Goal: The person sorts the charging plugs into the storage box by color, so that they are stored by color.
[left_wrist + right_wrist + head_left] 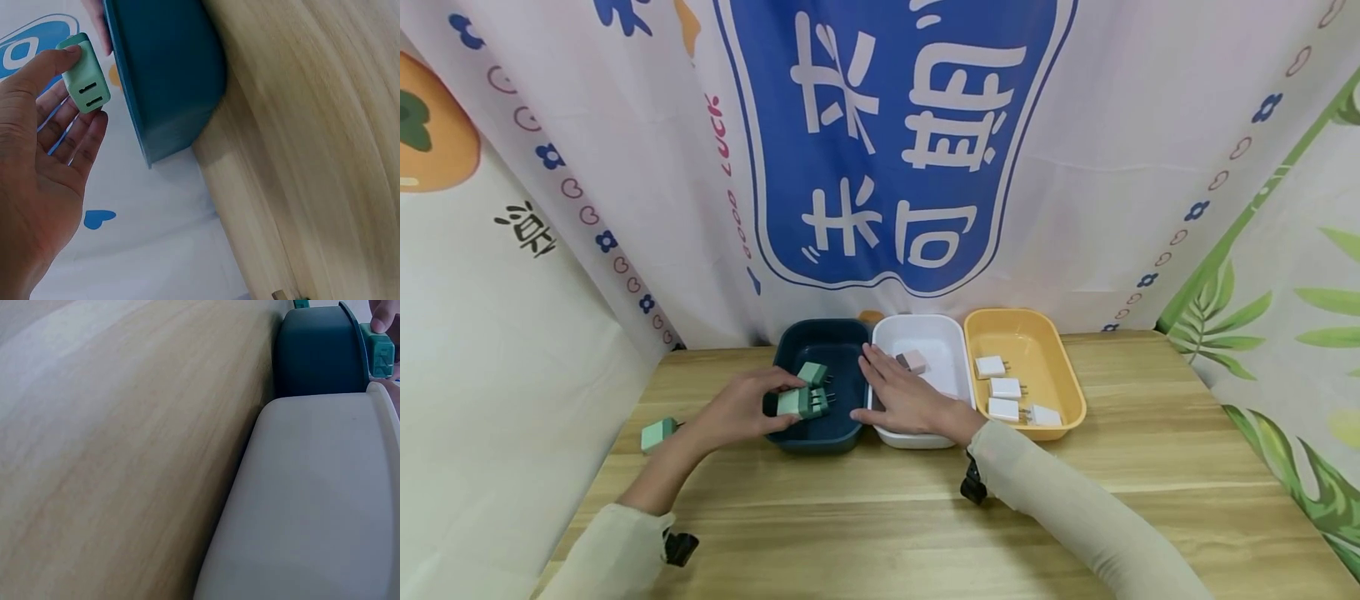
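My left hand (pixel 747 410) pinches a light green charger (pixel 86 78) between thumb and fingers, above the dark blue bin (pixel 826 333). The charger's face with two slots shows in the left wrist view; its darker prong end appears in the right wrist view. Inside that bin lies another green charger (pixel 812 372), partly behind the held one. My right hand (pixel 908 402) lies flat with straight fingers across the white bin (pixel 917 325), its fingertips at the rim beside the blue bin. A pink block (pixel 914 360) with a dark part sits in the white bin, partly hidden.
On the right a yellow bin (pixel 1060 367) holds several white chargers (pixel 1004 388). A green charger (pixel 658 434) lies on the wooden table (pixel 820 533), left of the bins. A printed curtain (pixel 700 275) hangs behind the table's back edge.
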### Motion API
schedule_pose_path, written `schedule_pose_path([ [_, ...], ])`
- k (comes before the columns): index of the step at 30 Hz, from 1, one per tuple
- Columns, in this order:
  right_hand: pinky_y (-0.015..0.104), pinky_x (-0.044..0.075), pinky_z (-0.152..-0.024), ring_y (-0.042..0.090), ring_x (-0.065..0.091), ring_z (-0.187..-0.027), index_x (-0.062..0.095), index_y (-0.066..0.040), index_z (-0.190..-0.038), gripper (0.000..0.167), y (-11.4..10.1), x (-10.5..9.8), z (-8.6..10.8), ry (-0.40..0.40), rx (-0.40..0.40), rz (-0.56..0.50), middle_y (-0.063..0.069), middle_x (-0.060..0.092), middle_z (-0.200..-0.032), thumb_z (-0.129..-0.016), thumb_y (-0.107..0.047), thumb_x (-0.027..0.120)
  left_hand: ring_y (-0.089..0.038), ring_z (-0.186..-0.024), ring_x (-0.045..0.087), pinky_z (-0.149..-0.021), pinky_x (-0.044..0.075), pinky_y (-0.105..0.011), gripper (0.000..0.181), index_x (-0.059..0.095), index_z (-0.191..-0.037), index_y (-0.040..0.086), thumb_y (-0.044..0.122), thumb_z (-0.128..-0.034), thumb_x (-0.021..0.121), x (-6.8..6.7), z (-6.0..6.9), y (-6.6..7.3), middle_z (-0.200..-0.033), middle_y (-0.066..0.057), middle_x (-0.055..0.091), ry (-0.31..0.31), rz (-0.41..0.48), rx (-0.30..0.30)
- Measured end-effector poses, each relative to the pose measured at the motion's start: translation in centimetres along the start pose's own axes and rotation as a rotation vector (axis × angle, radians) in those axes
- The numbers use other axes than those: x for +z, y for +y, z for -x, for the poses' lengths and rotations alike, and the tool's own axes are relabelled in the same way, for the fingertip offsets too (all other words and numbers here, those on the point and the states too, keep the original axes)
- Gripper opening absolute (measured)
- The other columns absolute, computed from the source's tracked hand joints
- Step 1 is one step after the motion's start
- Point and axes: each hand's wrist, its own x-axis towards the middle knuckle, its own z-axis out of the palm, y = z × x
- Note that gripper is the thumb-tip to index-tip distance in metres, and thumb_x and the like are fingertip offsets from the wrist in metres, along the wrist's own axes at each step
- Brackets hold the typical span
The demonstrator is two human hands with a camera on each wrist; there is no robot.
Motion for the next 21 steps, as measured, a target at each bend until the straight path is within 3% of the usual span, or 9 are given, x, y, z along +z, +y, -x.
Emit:
schedule_pose_path([
  [10,0.052,0.017,-0.131,0.027,0.000,-0.164,0.012,-0.003,-0.169,0.097,0.0,0.0,0.1,-0.007,-0.002,0.001,0.015,-0.001,-0.178,-0.105,-0.069,0.044,-0.014,-0.094,0.064,-0.085,0.061,-0.041,0.045,0.073,-0.126,0.008,0.017,-0.0852,0.090,1.3,-1.0,0.1,-0.113,-0.005,0.074,-0.048,0.001,-0.002],
  [21,0.051,0.017,-0.131,0.026,-0.001,-0.164,0.013,-0.003,-0.169,0.097,0.1,0.1,0.0,-0.006,0.003,0.005,0.015,0.000,-0.178,-0.105,-0.070,0.043,-0.018,-0.102,0.066,-0.090,0.059,-0.043,0.043,0.074,-0.124,0.006,0.020,-0.0861,0.088,2.7,-1.9,-0.2,-0.121,-0.009,0.075,-0.080,0.009,-0.002],
])
